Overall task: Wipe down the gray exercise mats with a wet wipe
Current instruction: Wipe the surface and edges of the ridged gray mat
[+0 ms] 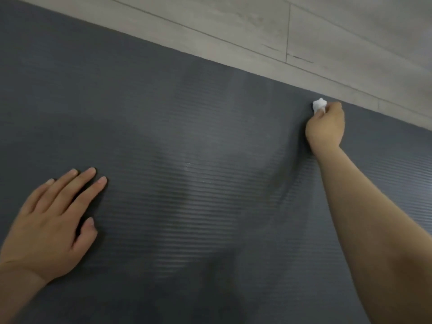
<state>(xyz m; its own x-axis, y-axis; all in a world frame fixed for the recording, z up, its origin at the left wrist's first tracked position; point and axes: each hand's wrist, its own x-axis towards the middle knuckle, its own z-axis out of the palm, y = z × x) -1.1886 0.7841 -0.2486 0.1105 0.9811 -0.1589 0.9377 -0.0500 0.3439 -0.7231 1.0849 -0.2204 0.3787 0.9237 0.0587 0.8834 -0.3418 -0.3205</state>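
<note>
A ribbed gray exercise mat (175,141) fills most of the view, with shiny damp streaks across its middle. My right hand (326,127) reaches to the mat's far edge and grips a crumpled white wet wipe (319,105), which pokes out past the fingers and presses on the mat. My left hand (51,220) lies flat on the mat at the lower left, fingers straight and spread, holding nothing.
Light wood-look floor planks (304,26) run beyond the mat's far edge, across the top and upper right. The mat's edge slants from upper left down to the right.
</note>
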